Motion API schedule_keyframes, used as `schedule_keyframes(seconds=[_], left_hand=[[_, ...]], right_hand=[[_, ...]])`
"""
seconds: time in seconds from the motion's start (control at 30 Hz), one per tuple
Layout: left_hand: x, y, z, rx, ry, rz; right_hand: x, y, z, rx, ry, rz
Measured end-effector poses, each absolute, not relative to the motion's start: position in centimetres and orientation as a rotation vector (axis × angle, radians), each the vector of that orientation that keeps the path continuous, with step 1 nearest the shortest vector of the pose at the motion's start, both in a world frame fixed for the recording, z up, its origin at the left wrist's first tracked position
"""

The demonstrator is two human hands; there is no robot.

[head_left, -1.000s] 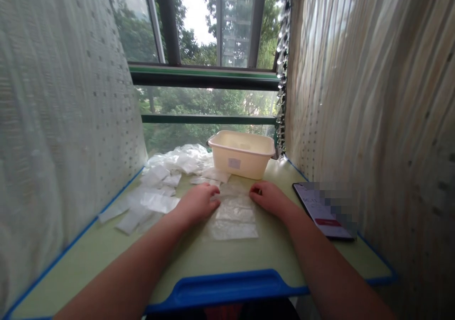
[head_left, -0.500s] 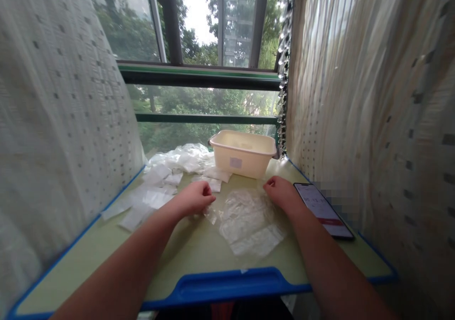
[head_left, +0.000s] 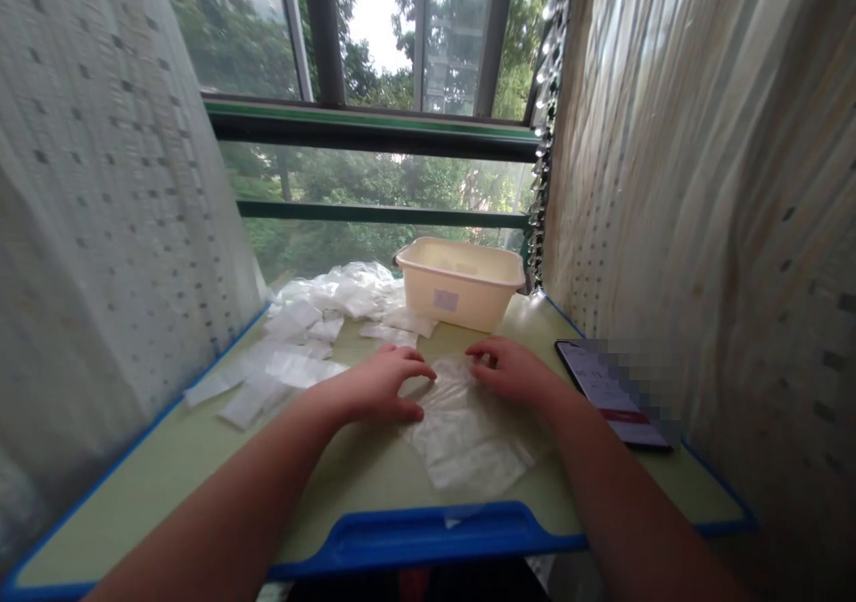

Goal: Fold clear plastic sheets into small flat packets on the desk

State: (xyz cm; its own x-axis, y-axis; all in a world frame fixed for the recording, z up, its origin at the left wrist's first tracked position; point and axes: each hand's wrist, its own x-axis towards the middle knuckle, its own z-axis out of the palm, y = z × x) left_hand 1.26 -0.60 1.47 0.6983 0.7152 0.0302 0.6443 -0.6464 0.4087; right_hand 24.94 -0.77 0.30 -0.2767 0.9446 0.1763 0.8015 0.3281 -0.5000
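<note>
A crinkled clear plastic bag (head_left: 468, 437) lies on the green table (head_left: 374, 468) in front of me. My left hand (head_left: 381, 383) rests on its left edge, fingers curled forward over the film. My right hand (head_left: 512, 370) presses on the bag's upper right part, fingers bent and together. The two hands are close, with the bag's top edge between them. A cream plastic tub (head_left: 461, 292) stands just beyond the hands.
A heap of white and clear plastic bags (head_left: 314, 325) spreads over the back left of the table. A phone (head_left: 612, 392) lies at the right, by the perforated wall. A blue handle rim (head_left: 428, 535) edges the table's front. Windows stand behind.
The bag was stretched out wide half a second ago; now both hands have come back together over its top edge. The view has tilted slightly.
</note>
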Motion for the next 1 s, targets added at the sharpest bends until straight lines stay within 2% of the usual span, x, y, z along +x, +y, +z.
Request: schedule_keyframes(seconds=[0.1,0.3,0.5,0.73,1.0], left_hand=[[0.1,-0.2,2.7,2.412,1.099,0.248],[0.9,-0.4,2.9,2.359,1.180,0.689],[2.5,-0.4,0.4,2.593,1.092,0.524],[2.4,0.5,-0.2,2.561,1.109,0.567],[2.2,0.7,-0.5,2.492,1.160,0.615]], right_hand=[[24.8,-0.9,0.6,-1.550,-2.107,0.511],[24.6,-1.0,0.3,-1.502,-2.253,0.559],[24.4,-1.4,0.6,-1.518,-2.255,0.643],[24.5,-1.9,1.3,-1.493,-2.272,0.549],[25.2,-1.7,1.1,-1.405,-2.384,0.586]])
